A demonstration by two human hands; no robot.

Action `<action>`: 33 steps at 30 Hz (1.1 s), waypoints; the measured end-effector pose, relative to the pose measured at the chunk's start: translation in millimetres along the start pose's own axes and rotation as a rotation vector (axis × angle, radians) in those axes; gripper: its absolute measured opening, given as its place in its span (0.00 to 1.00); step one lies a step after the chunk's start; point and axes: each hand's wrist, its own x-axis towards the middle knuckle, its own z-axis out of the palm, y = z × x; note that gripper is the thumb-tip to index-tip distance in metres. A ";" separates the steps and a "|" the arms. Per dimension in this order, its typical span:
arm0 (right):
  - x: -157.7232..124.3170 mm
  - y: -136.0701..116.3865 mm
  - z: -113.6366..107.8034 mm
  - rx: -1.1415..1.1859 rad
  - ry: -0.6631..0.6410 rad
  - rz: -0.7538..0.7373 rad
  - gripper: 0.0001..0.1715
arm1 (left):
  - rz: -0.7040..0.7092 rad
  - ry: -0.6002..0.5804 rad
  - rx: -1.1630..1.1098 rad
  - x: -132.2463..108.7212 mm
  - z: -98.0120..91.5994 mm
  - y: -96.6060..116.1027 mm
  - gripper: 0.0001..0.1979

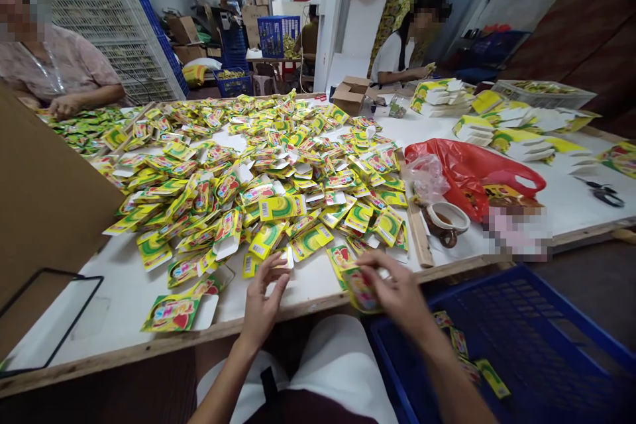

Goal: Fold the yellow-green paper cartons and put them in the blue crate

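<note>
In front of me a large heap of small yellow-and-green candy boxes [283, 207] covers the white table, many with white end flaps standing out. My right hand [397, 288] grips one small box [361, 289] above the table's front edge, slightly blurred. My left hand [265, 295] is at the near edge of the heap, thumb and fingers apart and curved, beside a box with a white flap. No held thing shows in it. Nearer the front edge, to the left, lies a box [171, 313] with its flap out.
A blue plastic basket [497, 318] with several boxes inside stands low at my right. Beyond a wooden strip [420, 232] are a cup [448, 217], a red plastic bag [477, 169] and scissors [603, 195]. Cardboard [50, 212] rises at left. Two people sit across the table.
</note>
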 end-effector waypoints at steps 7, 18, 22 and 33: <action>-2.0 11.7 11.9 -0.506 -0.081 0.219 0.14 | 0.015 -0.134 0.225 2.1 11.1 2.2 0.10; -7.7 6.2 52.7 -0.167 0.152 0.174 0.34 | -0.162 -0.155 -0.143 -1.4 47.3 20.4 0.21; -15.8 -5.4 60.0 0.060 0.130 0.070 0.30 | -0.067 -0.118 -0.287 8.5 62.5 27.1 0.21; 13.9 23.8 69.8 0.388 -0.139 0.006 0.11 | -0.019 -0.234 -0.184 13.8 29.3 2.1 0.11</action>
